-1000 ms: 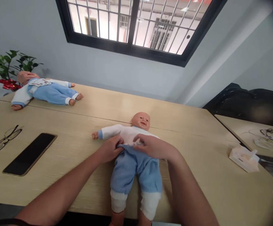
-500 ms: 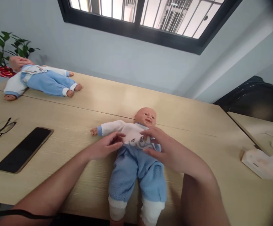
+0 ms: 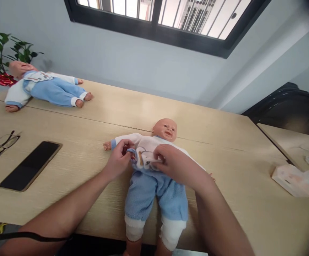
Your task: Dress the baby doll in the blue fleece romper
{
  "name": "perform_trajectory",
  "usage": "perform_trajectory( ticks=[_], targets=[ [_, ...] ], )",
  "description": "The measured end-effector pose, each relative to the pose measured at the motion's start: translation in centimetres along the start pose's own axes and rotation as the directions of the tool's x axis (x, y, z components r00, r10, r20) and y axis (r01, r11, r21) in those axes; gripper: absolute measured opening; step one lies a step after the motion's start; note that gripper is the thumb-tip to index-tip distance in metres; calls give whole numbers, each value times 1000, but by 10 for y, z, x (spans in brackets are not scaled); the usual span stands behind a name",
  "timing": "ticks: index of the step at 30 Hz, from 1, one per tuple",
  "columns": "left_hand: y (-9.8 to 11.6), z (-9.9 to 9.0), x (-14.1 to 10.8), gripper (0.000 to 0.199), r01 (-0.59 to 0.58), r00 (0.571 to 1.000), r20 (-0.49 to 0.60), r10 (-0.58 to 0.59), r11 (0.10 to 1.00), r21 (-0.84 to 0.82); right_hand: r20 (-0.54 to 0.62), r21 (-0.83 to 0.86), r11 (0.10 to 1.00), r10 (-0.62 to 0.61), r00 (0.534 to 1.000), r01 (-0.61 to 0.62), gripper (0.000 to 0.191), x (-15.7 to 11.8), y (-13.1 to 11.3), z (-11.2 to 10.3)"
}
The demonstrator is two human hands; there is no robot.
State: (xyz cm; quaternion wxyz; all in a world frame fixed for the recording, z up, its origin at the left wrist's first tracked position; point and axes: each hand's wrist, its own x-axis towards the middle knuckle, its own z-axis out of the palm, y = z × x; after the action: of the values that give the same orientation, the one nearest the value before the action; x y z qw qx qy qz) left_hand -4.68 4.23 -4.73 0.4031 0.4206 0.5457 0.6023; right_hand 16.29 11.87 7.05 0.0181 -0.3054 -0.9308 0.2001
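A baby doll (image 3: 157, 199) in a white long-sleeved top and blue trousers with white cuffs lies on its back in front of me, its head toward the wall. Over its chest is a white bib (image 3: 145, 160) with a printed cartoon animal and blue trim. My left hand (image 3: 121, 156) pinches the blue edge of this bib at the doll's left-hand side as I see it. From the other side, my right hand (image 3: 170, 161) grips the bib's white cloth between bent fingers, partly hiding it. The cloth between my hands is bunched.
A second, similarly dressed doll (image 3: 55, 90) lies at the back left by a potted plant (image 3: 0, 53). A phone (image 3: 30, 165) and glasses (image 3: 7, 140) lie on the left of the table (image 3: 90, 192). A tissue packet (image 3: 290, 177) is at right, near black chairs (image 3: 290, 106).
My hands have closed on the bib, where before they rested over it with fingers apart. The bib has shifted left and is bunched, and the doll's other arm now shows.
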Motion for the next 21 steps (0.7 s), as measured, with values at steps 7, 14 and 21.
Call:
perform_trajectory(
  ticks=[7, 14, 21],
  targets=[
    [-1, 0, -3, 20, 11, 986, 168, -17, 999, 38, -22, 83, 995, 60, 998, -58, 28, -15, -16, -6],
    [10, -12, -1, 36, 1, 951, 308, 10, 999, -35, 22, 210, 978, 0, 1000, -5, 18, 14, -7, 2],
    [4, -16, 6, 23, -145, 950, 287, 124, 988, 50, -67, 345, 939, 23, 997, 1, 12, 10, 5, -5]
  ],
)
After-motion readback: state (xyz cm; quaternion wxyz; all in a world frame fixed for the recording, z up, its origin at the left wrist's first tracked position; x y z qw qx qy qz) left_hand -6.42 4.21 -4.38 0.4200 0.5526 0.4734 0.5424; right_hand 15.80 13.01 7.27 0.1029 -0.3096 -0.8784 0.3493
